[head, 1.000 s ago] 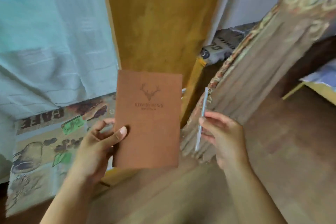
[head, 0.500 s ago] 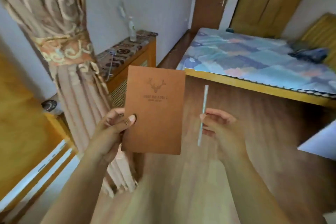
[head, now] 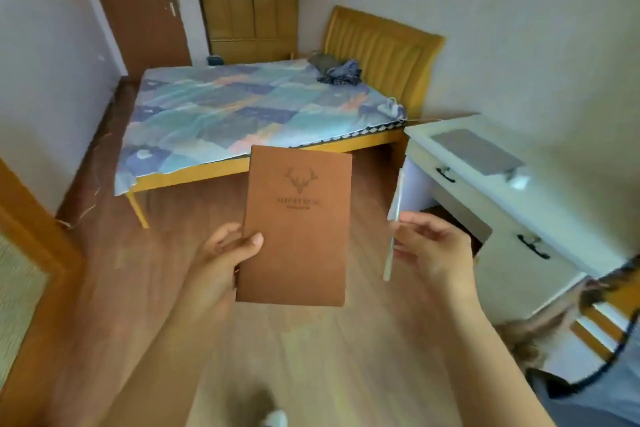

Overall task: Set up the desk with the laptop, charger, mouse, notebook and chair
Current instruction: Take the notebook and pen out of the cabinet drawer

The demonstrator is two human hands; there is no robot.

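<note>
The left hand [head: 221,263] pinches the brown notebook [head: 298,229] upright; the right hand [head: 433,250] pinches a pen [head: 393,236], likely carrying both to the white desk [head: 485,198] at right.

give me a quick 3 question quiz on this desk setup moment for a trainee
1. Multiple choice: which hand holds the brown notebook? A) left hand B) right hand C) neither, it lies on the bed
2. True or false: the laptop on the white desk is closed.
3. Fill in: the right hand grips a thin ____.

Key
1. A: the left hand grips its lower left edge, thumb on the cover.
2. True: the grey lid lies flat on the desk top.
3. Pen: the pen is held nearly upright, apart from the notebook.
</note>
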